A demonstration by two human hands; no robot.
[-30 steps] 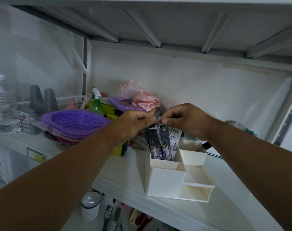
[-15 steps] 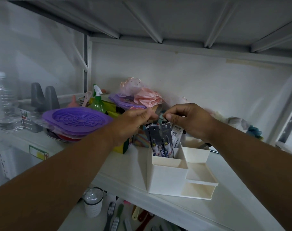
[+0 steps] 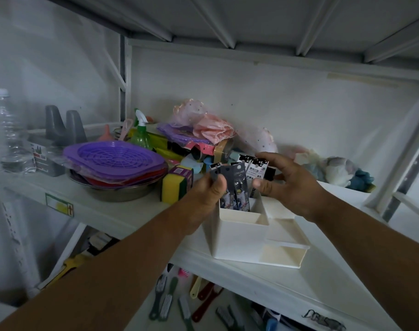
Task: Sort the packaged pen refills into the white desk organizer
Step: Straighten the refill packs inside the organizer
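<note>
1. A person stands at a white shelf (image 3: 113, 211), both bare arms stretched out over a white desk organizer (image 3: 242, 237) that sits near the shelf's front edge.
2. The left hand (image 3: 203, 197) pinches the top of one dark packaged pen refill (image 3: 217, 174) between thumb and curled fingers. The pack stands in the organizer's tall back-left compartment, beside other dark packs (image 3: 238, 187).
3. The right hand (image 3: 292, 185) hovers just beside the packs, fingers spread and loosely bent, holding nothing.
4. More refill packs with white cards (image 3: 256, 169) stand behind the dark ones. Whether they are inside the organizer or behind it cannot be told.
5. Risk, as I judge it: the packs are tall and lean together, so letting go carelessly could tip them out of the compartment.
6. A second risk: the organizer is light and close to the shelf edge, so a nudge from either wrist could push it off.
7. Writing: the white cards carry dark characters too small to read. The dark packs show pale lettering that is blurred.
8. To the left a purple basket (image 3: 113, 158) and a yellow sponge (image 3: 174, 187) sit well apart from the organizer.
</note>
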